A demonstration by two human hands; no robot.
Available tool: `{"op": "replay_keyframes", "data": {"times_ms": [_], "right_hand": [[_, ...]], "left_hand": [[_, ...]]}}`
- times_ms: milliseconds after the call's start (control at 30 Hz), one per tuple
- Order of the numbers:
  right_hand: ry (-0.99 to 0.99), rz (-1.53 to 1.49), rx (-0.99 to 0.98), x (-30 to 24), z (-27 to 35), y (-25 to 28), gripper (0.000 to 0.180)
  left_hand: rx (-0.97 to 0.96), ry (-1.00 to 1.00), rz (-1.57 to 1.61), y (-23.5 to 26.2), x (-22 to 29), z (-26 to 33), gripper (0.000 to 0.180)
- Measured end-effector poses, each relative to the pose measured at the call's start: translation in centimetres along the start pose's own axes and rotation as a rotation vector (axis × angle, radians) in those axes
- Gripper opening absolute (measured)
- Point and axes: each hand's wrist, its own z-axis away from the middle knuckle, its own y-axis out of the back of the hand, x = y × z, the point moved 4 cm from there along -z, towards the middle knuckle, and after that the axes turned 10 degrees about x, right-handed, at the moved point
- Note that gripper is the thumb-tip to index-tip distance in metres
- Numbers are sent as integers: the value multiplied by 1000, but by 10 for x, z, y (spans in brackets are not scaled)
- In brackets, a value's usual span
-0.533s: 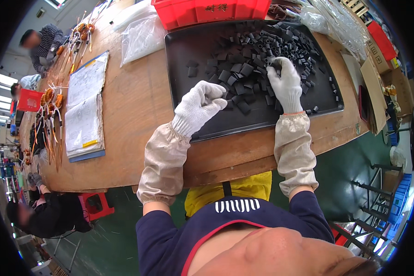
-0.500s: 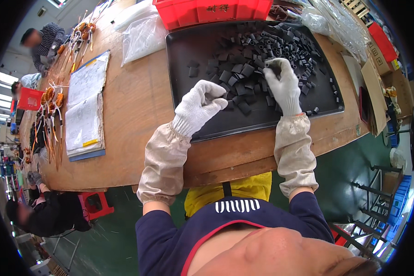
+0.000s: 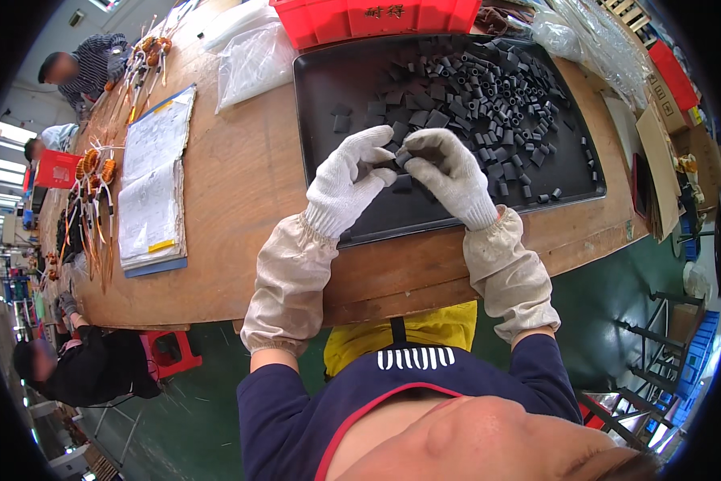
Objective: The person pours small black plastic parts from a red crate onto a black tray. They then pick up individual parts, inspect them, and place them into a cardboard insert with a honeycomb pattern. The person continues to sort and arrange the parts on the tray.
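Observation:
Both my hands wear white knitted gloves and meet above the near part of a black tray (image 3: pixel 322 92). My left hand (image 3: pixel 346 183) is closed in a pinch, its fingertips partly hiding a small dark piece. Close beside it, my right hand (image 3: pixel 450 178) pinches a short black tube piece (image 3: pixel 402 156), held up against the left fingertips. Behind and to the right, many loose black tube pieces (image 3: pixel 505 112) lie heaped in the tray. Flatter black pieces (image 3: pixel 418 119) are spread just beyond my fingers.
A red crate (image 3: pixel 376 22) stands behind the tray, with clear plastic bags (image 3: pixel 256 64) to its left. An open paper binder (image 3: pixel 153 200) and copper-wound coils (image 3: pixel 96 170) lie on the wooden table (image 3: pixel 240 192). Cardboard (image 3: pixel 657 172) stands at the right. Two people work at left.
My right hand has come from the tube heap, left and nearer, with a tube piece, to meet my left hand. The left hand stays almost in place, still pinching.

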Motion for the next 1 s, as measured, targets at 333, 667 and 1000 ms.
{"op": "replay_keyframes", "data": {"times_ms": [333,667,1000], "right_hand": [[413,417,-67,-12,-2,-3,20],[558,712,18,-12,-4,-3,34],[591,724,77,-14,-7,2,34]], "left_hand": [[-20,225,123,0,1,1,62],[106,-106,-399,61,1,-17,45],[-81,-110,-1142,74,-2,-15,30]]}}
